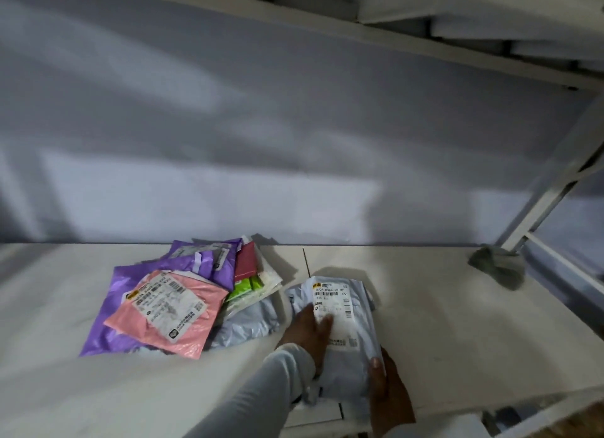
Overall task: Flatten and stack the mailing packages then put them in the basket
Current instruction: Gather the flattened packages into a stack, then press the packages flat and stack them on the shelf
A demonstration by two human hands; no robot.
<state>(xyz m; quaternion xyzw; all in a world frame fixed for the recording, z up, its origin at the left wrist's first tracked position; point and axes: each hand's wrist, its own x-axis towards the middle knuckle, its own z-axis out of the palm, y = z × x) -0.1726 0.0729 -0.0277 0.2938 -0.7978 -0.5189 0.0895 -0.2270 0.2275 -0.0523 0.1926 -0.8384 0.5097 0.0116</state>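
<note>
A pale grey mailing package [351, 356] with a white shipping label lies on the white shelf [457, 323] near its front edge. My left hand [310, 334] presses flat on its left side, fingers spread over the label. My right hand [387, 392] grips its near right corner, thumb on top. To the left sits a loose pile of packages: a pink one [170, 316] with a label on top, purple ones [202, 261] under it, a red one [245, 263], a green one [243, 289] and a grey one [248, 320]. No basket is in view.
A crumpled grey cloth [498, 264] lies at the shelf's back right, by a slanted white metal upright [549, 189]. A grey wall stands behind the shelf. Another shelf board [327, 16] runs overhead.
</note>
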